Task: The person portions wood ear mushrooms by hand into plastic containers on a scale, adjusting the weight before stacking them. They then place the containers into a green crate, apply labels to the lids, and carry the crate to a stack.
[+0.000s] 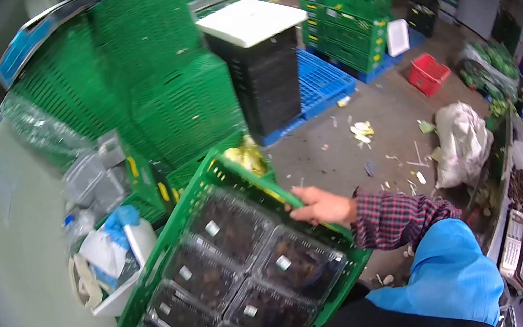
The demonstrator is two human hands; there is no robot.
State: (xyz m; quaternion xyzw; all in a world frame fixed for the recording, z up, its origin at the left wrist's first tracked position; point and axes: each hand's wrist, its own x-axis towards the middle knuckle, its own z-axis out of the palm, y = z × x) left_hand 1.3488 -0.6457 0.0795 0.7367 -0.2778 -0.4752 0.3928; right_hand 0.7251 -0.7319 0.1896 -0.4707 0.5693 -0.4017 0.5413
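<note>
My right hand point(320, 206), in a plaid sleeve, is closed round the right rim of a green plastic crate point(134, 300). The crate is tilted in front of my body. Inside it, several clear plastic punnets point(249, 310) with white labels hold dark brown contents I cannot make out. Of my left hand, only a possible sliver shows at the bottom edge, by the crate's lower corner; its fingers are hidden.
Green crates point(180, 101) stand stacked ahead, beside a black stack with a white lid point(251, 21) on a blue pallet point(325, 78). A white sack point(463, 142), a red basket point(428, 73) and scraps lie on the floor. At right is a scale point(513, 243).
</note>
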